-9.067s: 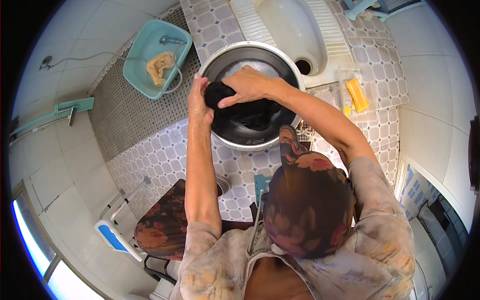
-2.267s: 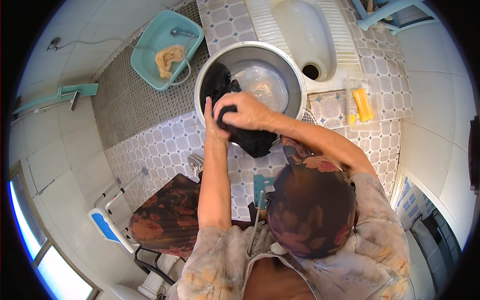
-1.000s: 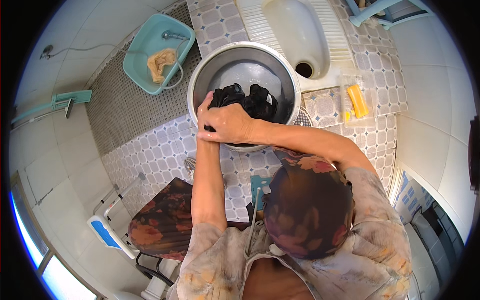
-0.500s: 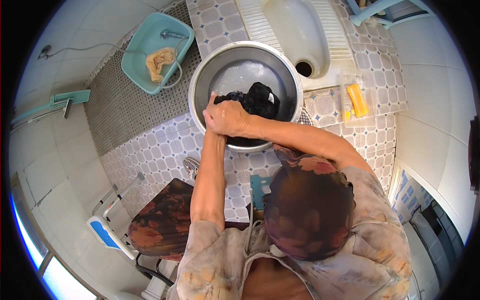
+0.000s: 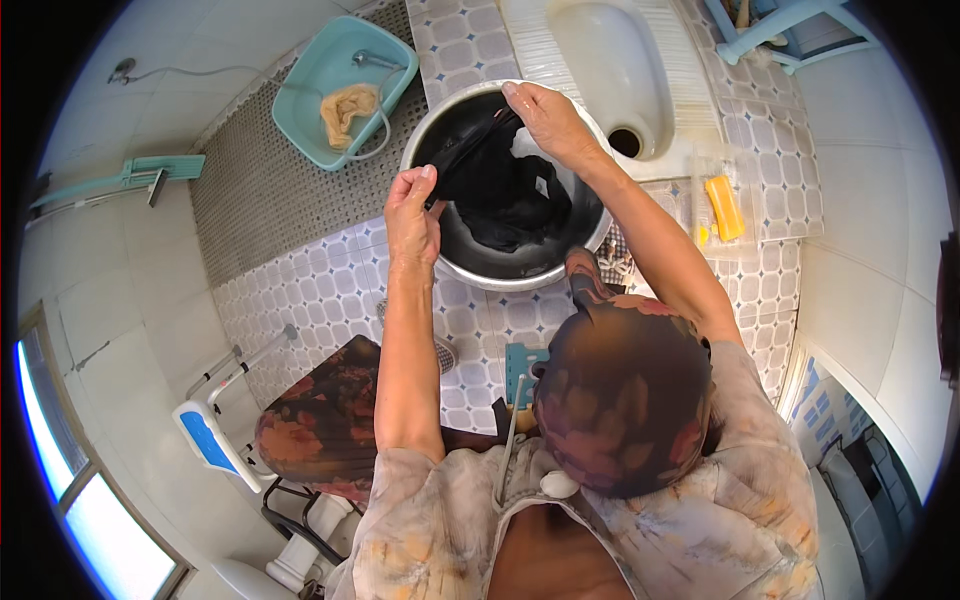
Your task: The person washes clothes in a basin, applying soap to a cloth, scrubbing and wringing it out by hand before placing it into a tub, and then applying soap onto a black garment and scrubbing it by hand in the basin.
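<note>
Two hands stretch a wet black cloth garment [image 5: 505, 190] over a round shiny metal wash basin [image 5: 600, 235] on the patterned tile floor [image 5: 320, 290]. Most of the garment lies inside the basin. Further left sits a smaller teal plastic tub [image 5: 310, 75] holding a beige rag [image 5: 345, 108]. Left hand [image 5: 412, 212] pinches one end of the garment; right hand [image 5: 545, 118] is clamped on the other.
</note>
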### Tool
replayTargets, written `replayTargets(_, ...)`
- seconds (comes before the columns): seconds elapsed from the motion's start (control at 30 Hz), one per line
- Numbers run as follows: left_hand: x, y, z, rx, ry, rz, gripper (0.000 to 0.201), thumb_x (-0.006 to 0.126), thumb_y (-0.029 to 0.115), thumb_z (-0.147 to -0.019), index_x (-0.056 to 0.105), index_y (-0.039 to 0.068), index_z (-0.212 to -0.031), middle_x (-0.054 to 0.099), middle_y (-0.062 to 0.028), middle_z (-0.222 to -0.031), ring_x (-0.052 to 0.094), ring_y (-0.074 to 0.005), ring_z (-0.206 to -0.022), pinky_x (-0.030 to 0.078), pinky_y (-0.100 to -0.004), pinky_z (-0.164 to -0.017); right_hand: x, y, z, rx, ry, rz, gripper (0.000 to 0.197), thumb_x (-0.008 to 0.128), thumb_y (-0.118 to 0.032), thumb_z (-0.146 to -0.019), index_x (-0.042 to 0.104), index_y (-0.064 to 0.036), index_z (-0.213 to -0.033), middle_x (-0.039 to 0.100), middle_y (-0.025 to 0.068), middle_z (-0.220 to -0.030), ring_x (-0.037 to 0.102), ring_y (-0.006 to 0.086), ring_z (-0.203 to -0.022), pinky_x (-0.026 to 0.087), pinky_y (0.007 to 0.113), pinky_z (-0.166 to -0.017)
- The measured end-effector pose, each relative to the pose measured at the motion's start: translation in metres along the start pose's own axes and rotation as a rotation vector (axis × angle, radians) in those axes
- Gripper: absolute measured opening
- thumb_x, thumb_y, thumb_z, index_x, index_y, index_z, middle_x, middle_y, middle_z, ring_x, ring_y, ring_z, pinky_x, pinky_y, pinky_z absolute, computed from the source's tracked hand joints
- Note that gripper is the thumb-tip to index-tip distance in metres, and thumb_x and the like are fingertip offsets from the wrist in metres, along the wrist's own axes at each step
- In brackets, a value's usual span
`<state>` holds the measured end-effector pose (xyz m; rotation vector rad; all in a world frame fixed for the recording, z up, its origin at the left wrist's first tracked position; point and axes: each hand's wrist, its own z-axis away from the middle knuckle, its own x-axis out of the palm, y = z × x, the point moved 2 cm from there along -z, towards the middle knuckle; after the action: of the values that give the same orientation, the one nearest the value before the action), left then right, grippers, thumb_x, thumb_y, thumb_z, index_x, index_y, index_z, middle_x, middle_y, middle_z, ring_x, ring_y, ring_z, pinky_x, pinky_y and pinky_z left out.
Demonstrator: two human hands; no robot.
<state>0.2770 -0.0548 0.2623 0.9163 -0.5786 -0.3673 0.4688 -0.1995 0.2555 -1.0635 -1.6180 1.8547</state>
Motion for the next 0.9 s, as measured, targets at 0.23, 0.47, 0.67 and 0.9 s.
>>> replayTargets(0.23, 0.014, 0.049, 0.004, 0.183, -0.144, -0.172, 0.013, 0.066, 0.020, -0.095, 0.058, 0.012, -0.089, 0.061, 0.0028, -0.092, 0.055, -0.0074, -0.085, 0.045, -0.0281, -0.079, -0.012, -0.038, -0.028, -0.024, -0.203, -0.380, 0.046, 0.053, -0.045, -0.100, 0.066, -0.0008, -0.100, 0.047, -0.0085, -0.079, 0.043, 0.0039, -0.075, 0.039, 0.024, -0.072)
replayTargets(0.47, 0.050, 0.065, 0.041, 0.324, -0.275, -0.180, 0.018, 0.070, 0.018, -0.092, 0.060, 0.005, -0.098, 0.060, 0.0028, -0.088, 0.054, -0.0047, -0.081, 0.044, -0.0203, -0.080, -0.034, -0.107, -0.059, -0.184, -0.210, -0.304, 0.047, 0.062, -0.044, -0.095, 0.052, -0.0077, -0.067, 0.039, -0.0104, -0.064, 0.036, 0.0051, -0.058, 0.030, 0.028, -0.051)
replayTargets(0.67, 0.013, 0.004, 0.007, -0.129, -0.203, -0.274, 0.031, 0.066, 0.012, -0.091, 0.060, 0.000, -0.119, 0.066, -0.0036, -0.102, 0.061, -0.0108, -0.091, 0.047, -0.0265, -0.087, -0.045, -0.032, -0.056, -0.186, -0.044, 0.146, 0.030, 0.059, -0.033, -0.094, 0.066, -0.0042, -0.089, 0.058, 0.0001, -0.072, 0.052, 0.0091, -0.065, 0.045, 0.026, -0.062)
replayTargets(0.9, -0.061, -0.042, -0.012, 0.185, -0.023, -0.955, 0.033, 0.065, 0.019, -0.089, 0.063, -0.003, -0.114, 0.070, -0.0138, -0.099, 0.065, -0.0227, -0.092, 0.049, -0.0335, -0.086, -0.161, 0.083, 0.068, 0.259, 0.265, 0.073, 0.026, 0.059, -0.026, -0.094, 0.068, -0.0029, -0.100, 0.065, 0.0037, -0.081, 0.061, 0.0129, -0.071, 0.051, 0.027, -0.067)
